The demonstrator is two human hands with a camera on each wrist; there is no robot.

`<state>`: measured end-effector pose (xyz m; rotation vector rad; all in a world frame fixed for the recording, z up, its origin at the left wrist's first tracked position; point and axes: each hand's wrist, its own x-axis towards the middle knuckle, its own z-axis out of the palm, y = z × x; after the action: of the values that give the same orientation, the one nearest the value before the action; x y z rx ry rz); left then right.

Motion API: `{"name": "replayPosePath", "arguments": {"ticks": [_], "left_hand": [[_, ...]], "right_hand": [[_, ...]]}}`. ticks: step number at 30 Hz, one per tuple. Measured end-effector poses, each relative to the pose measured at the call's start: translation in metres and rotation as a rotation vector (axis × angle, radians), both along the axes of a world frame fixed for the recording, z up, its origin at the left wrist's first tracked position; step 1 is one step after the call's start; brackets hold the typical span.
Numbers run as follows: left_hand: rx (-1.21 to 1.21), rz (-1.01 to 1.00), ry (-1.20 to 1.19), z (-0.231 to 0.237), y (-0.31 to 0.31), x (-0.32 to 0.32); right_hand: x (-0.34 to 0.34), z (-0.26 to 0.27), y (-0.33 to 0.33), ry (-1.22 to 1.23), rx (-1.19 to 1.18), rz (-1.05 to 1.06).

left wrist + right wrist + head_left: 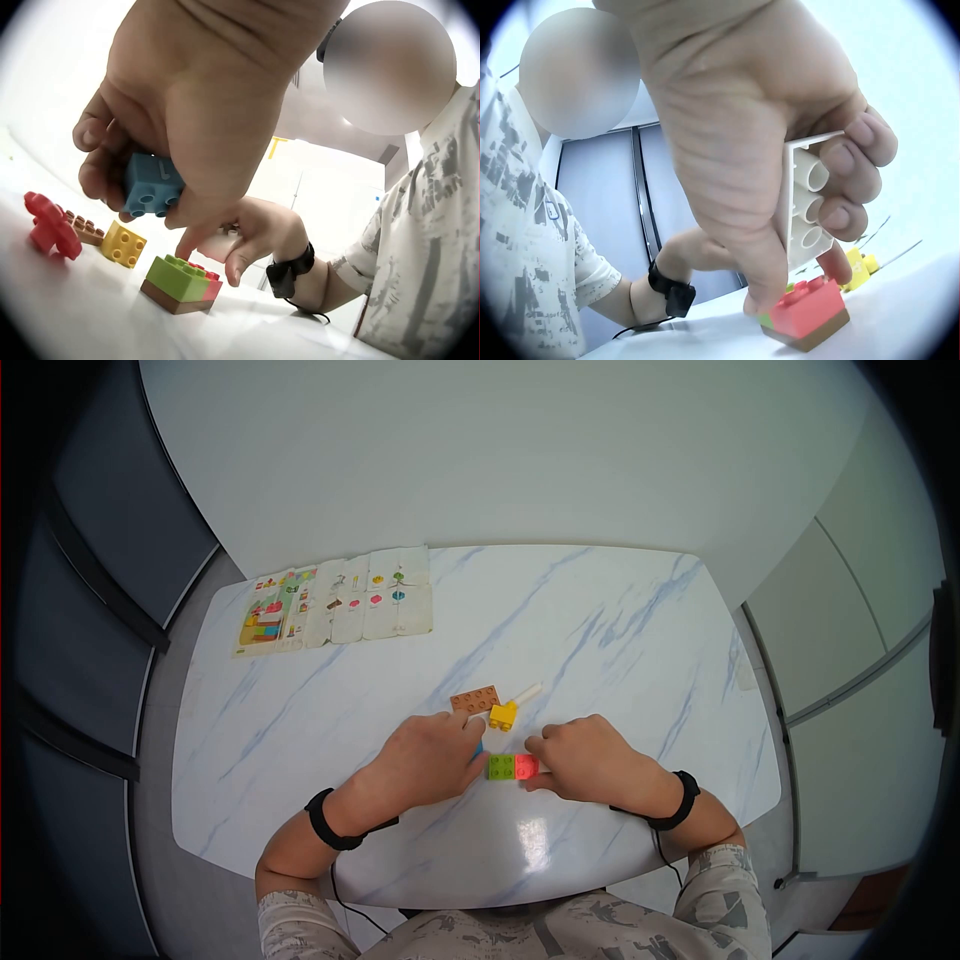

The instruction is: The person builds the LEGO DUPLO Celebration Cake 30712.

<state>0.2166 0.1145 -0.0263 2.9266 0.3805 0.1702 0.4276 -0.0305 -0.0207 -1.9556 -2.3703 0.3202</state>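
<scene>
Left hand [184, 109] gripping blue brick [150, 184], white mark [165, 169]

1. Studded blocks, I count four: one blue block [154, 184], one green block [501, 767], one red block [525, 766], one yellow block [503, 715].
2. Brown pieces, two: a far brown plate [474, 701], a near brown base [166, 298].
3. White pieces, two: one hollow white piece [802, 210], one slim white piece [528, 694].
4. Red flower piece [52, 226], one.
5. Leaflet [350, 605], one, far left.

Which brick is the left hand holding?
The blue brick, gripped by the left hand; the green brick, red brick and yellow brick lie outside its grasp.
</scene>
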Motion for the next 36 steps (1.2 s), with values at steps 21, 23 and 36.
{"name": "replayPosePath", "arguments": {"ticks": [21,23,36], "left_hand": [[-0.006,0.168,0.377,-0.001,0.03,-0.01],[-0.023,0.143,0.368,-0.005,0.032,-0.012],[-0.039,0.057,0.256,-0.023,0.031,-0.001]], "right_hand": [[0.045,-0.007,0.026,-0.084,-0.06,-0.326],[0.043,-0.007,0.027,-0.076,-0.117,-0.327],[0.029,-0.018,0.037,0.081,-0.031,-0.183]]}}
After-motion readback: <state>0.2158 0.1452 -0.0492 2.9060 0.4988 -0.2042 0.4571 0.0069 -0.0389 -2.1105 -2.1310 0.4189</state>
